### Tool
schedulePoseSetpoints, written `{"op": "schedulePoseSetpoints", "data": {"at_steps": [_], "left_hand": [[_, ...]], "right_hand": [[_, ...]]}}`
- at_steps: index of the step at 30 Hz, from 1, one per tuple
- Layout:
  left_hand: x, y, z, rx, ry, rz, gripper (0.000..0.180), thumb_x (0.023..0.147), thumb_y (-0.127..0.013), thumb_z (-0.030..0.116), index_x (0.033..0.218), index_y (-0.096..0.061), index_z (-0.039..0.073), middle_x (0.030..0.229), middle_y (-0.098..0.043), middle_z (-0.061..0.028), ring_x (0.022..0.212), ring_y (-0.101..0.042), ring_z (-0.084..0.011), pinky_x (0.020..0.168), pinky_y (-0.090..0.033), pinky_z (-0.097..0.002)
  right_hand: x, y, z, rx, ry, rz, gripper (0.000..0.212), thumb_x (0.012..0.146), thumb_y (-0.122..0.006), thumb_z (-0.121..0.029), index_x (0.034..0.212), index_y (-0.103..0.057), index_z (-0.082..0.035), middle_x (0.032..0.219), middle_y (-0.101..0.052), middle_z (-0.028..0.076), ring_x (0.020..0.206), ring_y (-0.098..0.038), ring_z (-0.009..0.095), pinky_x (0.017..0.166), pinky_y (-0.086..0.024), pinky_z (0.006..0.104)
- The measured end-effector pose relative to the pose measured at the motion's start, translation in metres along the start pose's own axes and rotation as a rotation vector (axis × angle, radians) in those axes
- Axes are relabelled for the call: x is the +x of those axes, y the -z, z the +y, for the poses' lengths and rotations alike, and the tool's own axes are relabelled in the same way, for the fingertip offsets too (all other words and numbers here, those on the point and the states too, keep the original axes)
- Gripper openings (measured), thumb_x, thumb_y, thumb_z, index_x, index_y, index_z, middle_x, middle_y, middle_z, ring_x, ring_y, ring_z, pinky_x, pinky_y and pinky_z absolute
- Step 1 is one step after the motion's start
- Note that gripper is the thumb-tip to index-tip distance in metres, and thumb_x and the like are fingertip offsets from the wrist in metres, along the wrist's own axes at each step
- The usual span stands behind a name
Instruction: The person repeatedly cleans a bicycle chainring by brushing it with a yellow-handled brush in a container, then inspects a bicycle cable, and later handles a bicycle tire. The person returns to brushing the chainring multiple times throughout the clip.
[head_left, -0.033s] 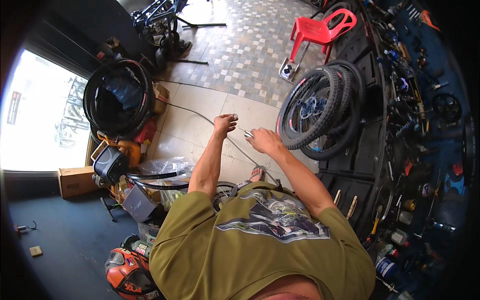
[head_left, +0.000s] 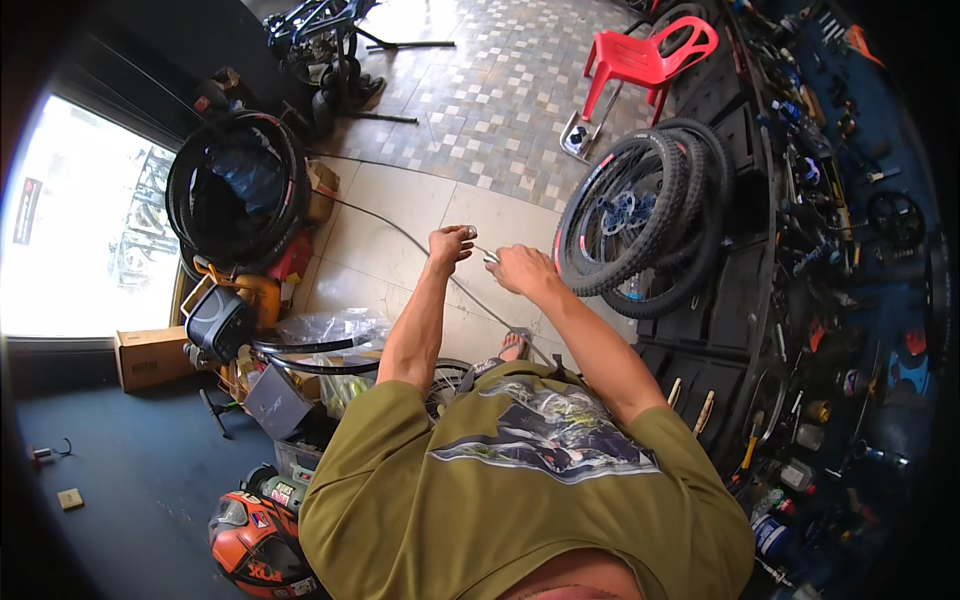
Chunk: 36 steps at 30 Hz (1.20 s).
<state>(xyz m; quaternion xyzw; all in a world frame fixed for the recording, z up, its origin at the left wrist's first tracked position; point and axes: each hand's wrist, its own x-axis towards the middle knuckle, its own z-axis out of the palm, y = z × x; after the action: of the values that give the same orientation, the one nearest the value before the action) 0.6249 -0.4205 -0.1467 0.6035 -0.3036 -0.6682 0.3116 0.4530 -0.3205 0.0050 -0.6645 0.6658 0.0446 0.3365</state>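
Metal piece grasped by the right hand has edged farther; left hand grips a silvery part, so I judge work ongoing.

Wheels right of right hand

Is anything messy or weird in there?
Yes, a bit: a long dark hose or cable trails loose across the pale floor, close by the sandalled foot, so somebody might trip. The left hand and right hand look fine, each holding something small and silvery. I see no spill.
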Motion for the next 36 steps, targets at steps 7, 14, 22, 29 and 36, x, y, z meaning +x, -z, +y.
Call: {"op": "schedulePoseSetpoints", "data": {"at_steps": [7,14,22,29,36], "left_hand": [[0.006,0.007,-0.012,-0.002,-0.017,0.087,0.019,0.093,-0.062,0.007,0.110,-0.066,-0.001,0.089,-0.072,-0.0090,0.070,-0.066,-0.0148,0.059,-0.056,-0.0295],[0.015,-0.001,-0.024,0.093,-0.059,0.138,0.016,0.090,-0.069,0.014,0.104,-0.074,0.007,0.082,-0.070,-0.0031,0.061,-0.057,-0.0106,0.054,-0.051,-0.0285],[0.008,0.003,-0.024,0.328,-0.171,0.154,0.014,0.090,-0.068,0.015,0.098,-0.080,0.012,0.065,-0.065,-0.0026,0.050,-0.052,-0.0097,0.044,-0.044,-0.0290],[-0.005,0.006,-0.006,-0.213,-0.056,0.088,0.017,0.085,-0.065,0.004,0.099,-0.069,-0.005,0.077,-0.068,-0.0119,0.059,-0.065,-0.0186,0.052,-0.060,-0.0344],[0.002,0.017,-0.003,0.065,-0.211,0.335,0.018,0.077,-0.072,0.003,0.095,-0.072,0.000,0.080,-0.070,-0.0101,0.067,-0.066,-0.0160,0.053,-0.058,-0.0309]], "right_hand": [[0.022,0.016,-0.014,-0.072,-0.069,0.002,0.036,0.097,-0.058,-0.038,0.110,-0.073,-0.008,0.114,-0.070,0.020,0.109,-0.066,0.038,0.091,-0.053,0.0480],[0.023,0.023,-0.012,-0.045,-0.088,-0.011,0.036,0.095,-0.061,-0.037,0.112,-0.073,-0.007,0.115,-0.070,0.019,0.112,-0.066,0.035,0.092,-0.053,0.0444],[0.027,0.024,-0.011,-0.095,-0.072,-0.031,0.041,0.095,-0.057,-0.043,0.111,-0.072,-0.008,0.118,-0.068,0.020,0.111,-0.064,0.038,0.096,-0.050,0.0473],[0.025,0.020,-0.014,-0.014,-0.072,-0.093,0.043,0.094,-0.058,-0.043,0.118,-0.071,-0.010,0.102,-0.072,0.021,0.099,-0.068,0.036,0.088,-0.052,0.0468],[0.036,0.016,-0.015,-0.098,0.007,-0.004,0.042,0.094,-0.058,-0.043,0.118,-0.071,-0.011,0.102,-0.072,0.019,0.099,-0.069,0.035,0.088,-0.053,0.0447]]}}
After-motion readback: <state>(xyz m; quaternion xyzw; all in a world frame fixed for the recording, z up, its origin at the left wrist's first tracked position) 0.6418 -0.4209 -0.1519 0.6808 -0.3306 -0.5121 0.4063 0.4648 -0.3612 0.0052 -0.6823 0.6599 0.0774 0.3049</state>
